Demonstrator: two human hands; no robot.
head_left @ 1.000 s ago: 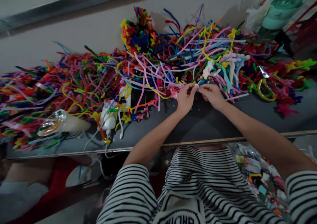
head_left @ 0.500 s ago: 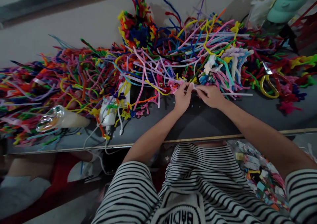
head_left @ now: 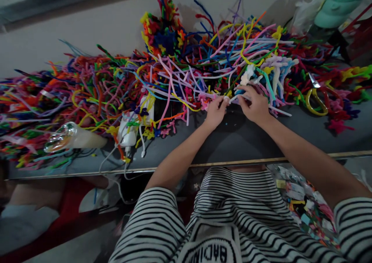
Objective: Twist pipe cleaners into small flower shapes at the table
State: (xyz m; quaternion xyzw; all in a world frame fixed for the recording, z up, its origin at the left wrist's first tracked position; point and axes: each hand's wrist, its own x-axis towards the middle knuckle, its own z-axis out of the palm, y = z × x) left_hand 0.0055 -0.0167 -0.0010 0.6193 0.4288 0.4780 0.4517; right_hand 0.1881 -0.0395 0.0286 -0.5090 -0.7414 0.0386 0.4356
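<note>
A pale, whitish pipe cleaner (head_left: 235, 97) runs between my two hands above the dark table. My left hand (head_left: 216, 109) pinches its left end between thumb and fingertips. My right hand (head_left: 253, 103) is closed on it a short way to the right, and a straight length (head_left: 280, 111) sticks out past the knuckles. Just left of my left fingers lie small pink twisted pieces (head_left: 205, 99). White and pale blue flower-shaped pieces (head_left: 249, 75) rest just beyond my right hand. The bend inside my fingers is too small to make out.
Heaped pipe cleaners (head_left: 95, 76) in many colours cover the back of the table (head_left: 162, 154). Yellow-handled scissors (head_left: 316, 100) lie at the right. A white power adapter (head_left: 128, 133) with cables and a plastic-wrapped roll (head_left: 84, 137) are at the left. Another person's leg (head_left: 35, 201) shows lower left.
My right hand has shifted slightly right and turned, its fingers lifting apart from my left hand. More of the pipe cleaner now shows between them, and its free end tilts downward.
</note>
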